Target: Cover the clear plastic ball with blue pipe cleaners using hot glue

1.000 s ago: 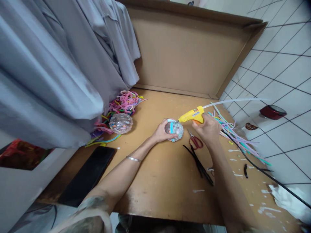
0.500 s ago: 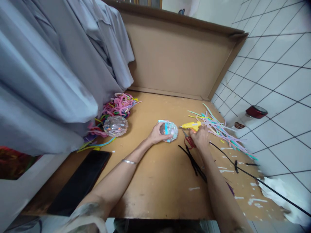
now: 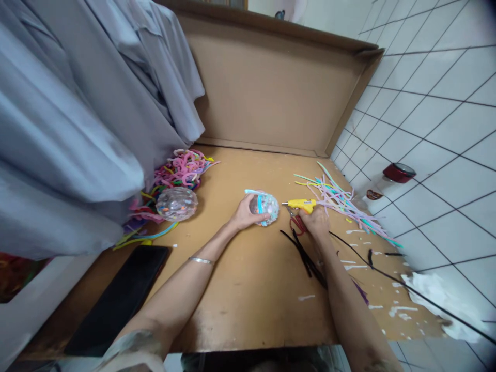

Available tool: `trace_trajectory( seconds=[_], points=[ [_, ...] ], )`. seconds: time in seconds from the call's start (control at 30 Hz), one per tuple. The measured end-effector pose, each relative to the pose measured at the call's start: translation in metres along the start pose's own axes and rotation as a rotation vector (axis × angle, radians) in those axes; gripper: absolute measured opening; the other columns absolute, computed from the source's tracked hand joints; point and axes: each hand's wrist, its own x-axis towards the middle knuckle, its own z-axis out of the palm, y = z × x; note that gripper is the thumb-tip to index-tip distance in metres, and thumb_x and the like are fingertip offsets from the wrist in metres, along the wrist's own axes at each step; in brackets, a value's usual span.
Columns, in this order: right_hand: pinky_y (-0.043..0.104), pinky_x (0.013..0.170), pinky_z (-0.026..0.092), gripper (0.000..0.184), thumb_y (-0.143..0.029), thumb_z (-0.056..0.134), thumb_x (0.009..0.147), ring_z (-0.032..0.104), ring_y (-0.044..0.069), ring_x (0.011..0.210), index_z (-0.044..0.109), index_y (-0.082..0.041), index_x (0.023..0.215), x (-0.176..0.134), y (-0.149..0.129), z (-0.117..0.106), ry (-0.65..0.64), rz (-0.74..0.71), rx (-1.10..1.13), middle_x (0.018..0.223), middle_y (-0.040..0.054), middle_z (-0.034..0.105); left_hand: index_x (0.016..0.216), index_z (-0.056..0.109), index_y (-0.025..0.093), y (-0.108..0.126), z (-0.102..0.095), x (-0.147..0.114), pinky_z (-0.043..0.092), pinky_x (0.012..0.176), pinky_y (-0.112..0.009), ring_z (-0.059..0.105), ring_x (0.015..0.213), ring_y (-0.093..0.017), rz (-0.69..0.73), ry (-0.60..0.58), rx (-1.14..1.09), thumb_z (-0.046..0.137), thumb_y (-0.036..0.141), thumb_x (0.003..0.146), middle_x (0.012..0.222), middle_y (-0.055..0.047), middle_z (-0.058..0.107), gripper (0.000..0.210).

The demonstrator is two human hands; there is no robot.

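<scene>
My left hand [image 3: 247, 213] is closed around a small clear round container [image 3: 272, 206] with a light blue pipe cleaner [image 3: 260, 202] banded across it. One end of the blue strip sticks out past the top of my fingers. To the right, my right hand [image 3: 315, 222] grips a yellow hot glue gun [image 3: 301, 203], its nozzle pointing left at the container with a small gap between them. Red-handled scissors [image 3: 297, 224] lie beside my right hand, partly hidden by it. Just below them are black pipe cleaners [image 3: 308, 258].
A second clear round container [image 3: 177, 203] sits at left by a tangle of colourful pipe cleaners [image 3: 186, 168]. Pastel pipe cleaners [image 3: 341, 201] and a red-lidded jar [image 3: 397, 173] are at right. A black phone [image 3: 118, 299] lies front left; the glue gun's cord [image 3: 387, 268] runs right.
The whole view has shifted slightly, moving everything a little left in the picture. Both hands keep their holds, and the glue gun still points at the container.
</scene>
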Motion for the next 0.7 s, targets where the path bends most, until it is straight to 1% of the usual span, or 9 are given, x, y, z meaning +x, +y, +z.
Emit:
trace_trajectory(
  seconds=[0.1,0.2,0.33,0.4,0.47,0.57,0.7],
  points=[
    [0.034,0.076,0.050,0.052,-0.048,0.055,0.088,0.069,0.032,0.103,0.062,-0.009,0.121,-0.010,0.006,-0.010,-0.022,0.025,0.051,0.108,0.0190,0.073,0.121,0.056,0.015,0.003,0.000,0.000,0.049,0.101,-0.044,0.062,0.112,-0.029,-0.003,-0.004,0.013,0.086,0.046,0.055,0.119,-0.013,0.064,0.078],
    [0.032,0.073,0.050,0.051,-0.047,0.058,0.085,0.070,0.030,0.099,0.062,-0.011,0.121,-0.019,0.009,-0.012,-0.001,0.020,0.098,0.106,0.0171,0.074,0.121,0.056,0.015,0.001,0.001,0.000,0.048,0.102,-0.045,0.062,0.114,-0.030,0.006,-0.001,0.013,0.086,0.046,0.055,0.120,-0.013,0.064,0.079],
    [0.031,0.069,0.048,0.051,-0.051,0.066,0.079,0.070,0.030,0.094,0.065,-0.013,0.112,-0.027,0.004,-0.006,0.003,-0.010,0.156,0.101,0.0150,0.074,0.123,0.055,0.016,-0.002,0.002,0.000,0.048,0.102,-0.044,0.062,0.114,-0.029,0.005,0.004,-0.012,0.087,0.045,0.056,0.121,-0.013,0.064,0.080],
    [0.030,0.067,0.047,0.048,-0.048,0.069,0.076,0.070,0.029,0.092,0.064,-0.013,0.108,-0.030,0.000,-0.002,0.023,-0.010,0.169,0.097,0.0146,0.074,0.124,0.054,0.016,-0.003,0.002,0.000,0.049,0.101,-0.043,0.063,0.113,-0.028,-0.008,-0.001,-0.011,0.087,0.046,0.056,0.120,-0.012,0.065,0.081],
    [0.030,0.066,0.046,0.047,-0.045,0.071,0.074,0.069,0.029,0.090,0.063,-0.013,0.109,-0.032,-0.003,0.001,0.063,0.006,0.171,0.095,0.0147,0.074,0.124,0.055,0.016,-0.003,0.001,0.000,0.049,0.102,-0.044,0.063,0.114,-0.029,-0.009,-0.005,-0.002,0.087,0.046,0.055,0.120,-0.012,0.065,0.082],
    [0.031,0.068,0.047,0.048,-0.044,0.071,0.074,0.068,0.029,0.091,0.061,-0.014,0.110,-0.032,-0.006,0.005,0.102,0.035,0.162,0.094,0.0142,0.072,0.123,0.056,0.015,-0.003,0.001,0.000,0.048,0.103,-0.045,0.062,0.116,-0.030,0.008,0.001,0.001,0.087,0.048,0.056,0.121,-0.014,0.065,0.081],
    [0.034,0.077,0.049,0.045,-0.042,0.068,0.079,0.067,0.029,0.096,0.058,-0.014,0.113,-0.024,-0.012,0.008,0.137,0.045,0.139,0.097,0.0143,0.070,0.124,0.055,0.016,-0.002,0.001,0.000,0.047,0.105,-0.046,0.061,0.119,-0.031,0.004,0.004,0.015,0.087,0.048,0.056,0.126,-0.014,0.063,0.082]
  ],
)
